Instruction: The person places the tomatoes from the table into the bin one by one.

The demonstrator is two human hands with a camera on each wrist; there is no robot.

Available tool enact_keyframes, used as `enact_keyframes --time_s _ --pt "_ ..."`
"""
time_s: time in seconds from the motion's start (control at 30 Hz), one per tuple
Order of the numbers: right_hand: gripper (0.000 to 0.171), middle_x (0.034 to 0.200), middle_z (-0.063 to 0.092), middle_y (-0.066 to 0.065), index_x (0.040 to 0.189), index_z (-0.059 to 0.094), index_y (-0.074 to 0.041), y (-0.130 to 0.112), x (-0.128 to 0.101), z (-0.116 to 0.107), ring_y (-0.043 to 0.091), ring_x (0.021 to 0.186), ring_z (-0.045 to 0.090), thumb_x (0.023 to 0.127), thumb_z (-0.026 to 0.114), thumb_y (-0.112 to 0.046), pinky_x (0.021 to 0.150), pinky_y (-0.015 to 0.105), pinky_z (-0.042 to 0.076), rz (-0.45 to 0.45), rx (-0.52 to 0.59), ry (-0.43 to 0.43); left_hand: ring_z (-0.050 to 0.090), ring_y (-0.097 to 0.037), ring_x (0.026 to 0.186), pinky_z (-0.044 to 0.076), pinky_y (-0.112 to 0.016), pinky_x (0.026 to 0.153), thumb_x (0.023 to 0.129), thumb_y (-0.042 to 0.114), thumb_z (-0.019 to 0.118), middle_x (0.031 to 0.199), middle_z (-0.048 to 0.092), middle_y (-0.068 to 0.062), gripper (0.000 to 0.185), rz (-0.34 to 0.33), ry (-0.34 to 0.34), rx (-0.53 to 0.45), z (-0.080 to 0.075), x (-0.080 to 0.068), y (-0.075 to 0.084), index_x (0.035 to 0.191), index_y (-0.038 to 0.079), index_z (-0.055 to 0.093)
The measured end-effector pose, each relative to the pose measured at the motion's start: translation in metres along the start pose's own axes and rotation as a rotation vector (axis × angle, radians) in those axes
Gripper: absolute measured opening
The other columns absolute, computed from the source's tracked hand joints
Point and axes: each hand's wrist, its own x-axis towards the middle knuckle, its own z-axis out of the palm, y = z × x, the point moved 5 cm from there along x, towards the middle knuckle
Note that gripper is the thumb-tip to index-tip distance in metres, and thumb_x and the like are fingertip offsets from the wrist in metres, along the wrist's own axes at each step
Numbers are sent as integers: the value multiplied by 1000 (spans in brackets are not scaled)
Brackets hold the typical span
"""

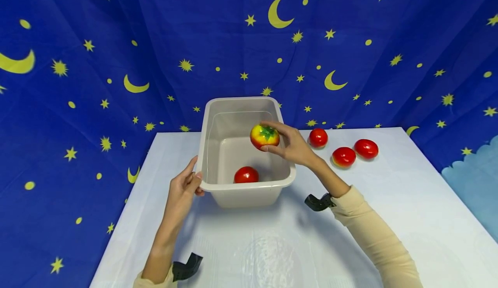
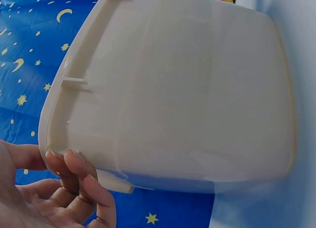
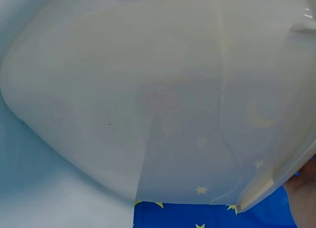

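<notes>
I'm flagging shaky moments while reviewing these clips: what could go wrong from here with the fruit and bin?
The smooth yellow-and-red fruit could slip from the right grip and perhaps strike the red fruit inside the bin.
The left grip holds the bin at its near left corner, so a bump might twist it.
Three rounded red fruits on the table might roll if nudged.

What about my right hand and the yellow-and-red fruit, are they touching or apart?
Touching. The head view shows the right hand pinching the yellow-and-red fruit, fingers at its upper edge and thumb against its lower edge.
</notes>
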Motion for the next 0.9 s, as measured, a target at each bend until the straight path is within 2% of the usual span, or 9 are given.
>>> enact_keyframes --time_s 0.17,0.47,0.7,0.77,0.83,0.9 --pt "63 146 50 11 141 52 -9 0 -4 -2 27 138 42 83 77 -10 112 53 35 -27 -17 16 54 -8 65 51 -20 66 102 11 48 80 61 5 53 -10 8 4 0 1 -2 153 8 31" --pt "60 145 51 9 139 55 -11 2 -7 -9 26 137 43 83 77 -12 113 52 34 -22 -40 46 54 -9 65 51 -20 66 102 9 49 84 63 -4 53 -3 13 -10 0 1 0 152 7 33" --pt "61 145 51 11 140 54 -10 4 -10 -20 30 135 45 83 77 -12 110 54 37 8 -61 57 55 -9 65 52 -20 66 101 9 49 83 63 -2 53 -7 16 7 -1 2 -1 152 8 34" --pt "60 145 51 10 140 54 -10 5 -11 -25 30 135 46 84 77 -12 110 55 37 18 -72 67 54 -9 64 51 -20 65 101 10 49 90 65 -9 52 1 18 12 -1 2 -1 151 7 34" --pt "60 145 51 10 140 54 -11 6 -12 -31 31 134 46 84 76 -12 110 56 36 29 -79 72 54 -8 64 51 -19 65 101 10 49 107 66 -18 52 8 11 16 -1 2 -1 151 6 34" --pt "60 146 51 11 140 54 -11 8 -14 -37 31 134 46 85 76 -12 111 57 34 42 -80 80 53 -7 64 50 -19 65 102 10 49 125 60 -23 52 11 3 17 -1 2 0 151 6 33"
